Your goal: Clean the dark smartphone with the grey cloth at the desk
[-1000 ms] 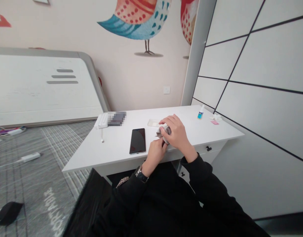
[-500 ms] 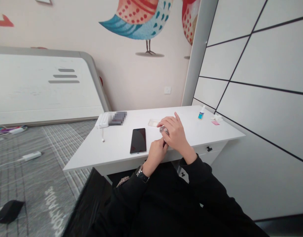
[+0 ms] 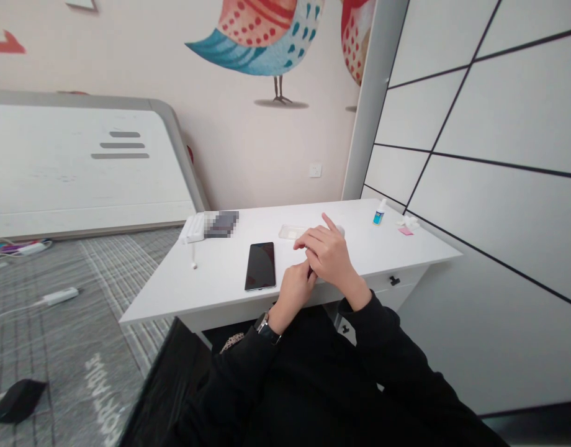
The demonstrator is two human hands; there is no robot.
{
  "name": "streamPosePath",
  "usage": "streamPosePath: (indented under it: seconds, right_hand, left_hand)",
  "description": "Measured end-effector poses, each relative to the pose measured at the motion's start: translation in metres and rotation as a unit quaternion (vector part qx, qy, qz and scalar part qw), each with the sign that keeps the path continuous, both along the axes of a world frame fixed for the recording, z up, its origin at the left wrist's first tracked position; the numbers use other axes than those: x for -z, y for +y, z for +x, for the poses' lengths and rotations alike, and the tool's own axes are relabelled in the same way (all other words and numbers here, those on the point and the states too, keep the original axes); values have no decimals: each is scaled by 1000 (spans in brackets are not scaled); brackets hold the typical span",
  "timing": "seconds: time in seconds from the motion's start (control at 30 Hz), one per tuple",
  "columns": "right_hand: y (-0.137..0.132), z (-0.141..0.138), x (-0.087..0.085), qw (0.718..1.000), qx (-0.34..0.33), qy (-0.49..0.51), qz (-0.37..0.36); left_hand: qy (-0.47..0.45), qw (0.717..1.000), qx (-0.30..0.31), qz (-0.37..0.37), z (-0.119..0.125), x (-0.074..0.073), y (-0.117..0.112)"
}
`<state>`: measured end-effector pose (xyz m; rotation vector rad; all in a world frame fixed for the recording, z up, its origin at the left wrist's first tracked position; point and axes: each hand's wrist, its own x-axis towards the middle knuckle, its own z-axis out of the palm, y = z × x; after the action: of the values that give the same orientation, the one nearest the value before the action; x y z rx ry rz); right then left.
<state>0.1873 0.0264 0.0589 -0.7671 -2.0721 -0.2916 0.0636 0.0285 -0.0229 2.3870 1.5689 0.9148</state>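
Observation:
My two hands meet just above the front of the white desk. My left hand, with a watch on its wrist, is curled, and its fingertips press into the right palm. My right hand is cupped over it with the index finger lifted and the other fingers bent. Whatever sits between the hands is hidden. A black phone lies flat, screen up, just left of my hands. A clear flat case lies on the desk behind them.
A small bottle with a blue label and a pink scrap sit at the desk's far right, by the panelled wall. A white block with a dangling cable and a blurred dark item lie at the far left. Cables and a black object lie on the grey rug.
A grey crumpled cloth showed between my hands a second ago and is now covered by them. My right index finger has lifted. The phone has not moved.

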Motion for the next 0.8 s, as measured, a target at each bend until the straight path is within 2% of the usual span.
streamPosePath:
  seconds: [0.07,0.27,0.5,0.7,0.8]
  right_hand:
    - [0,-1,0,1000,-2,-10,8]
    - [3,3,3,995,78,62,-21]
    - [-1,-4,1,1000,10,-7,3]
    - [1,2,3,996,75,49,-17]
    - [0,3,2,997,57,44,-15]
  left_hand:
    - [1,1000,0,1,0,0,0]
    - [-9,1000,-5,5,-1,1,1]
    - [1,1000,-4,8,0,1,1]
    - [-7,1000,-6,10,0,2,2]
    - [-3,1000,-1,10,0,2,1]
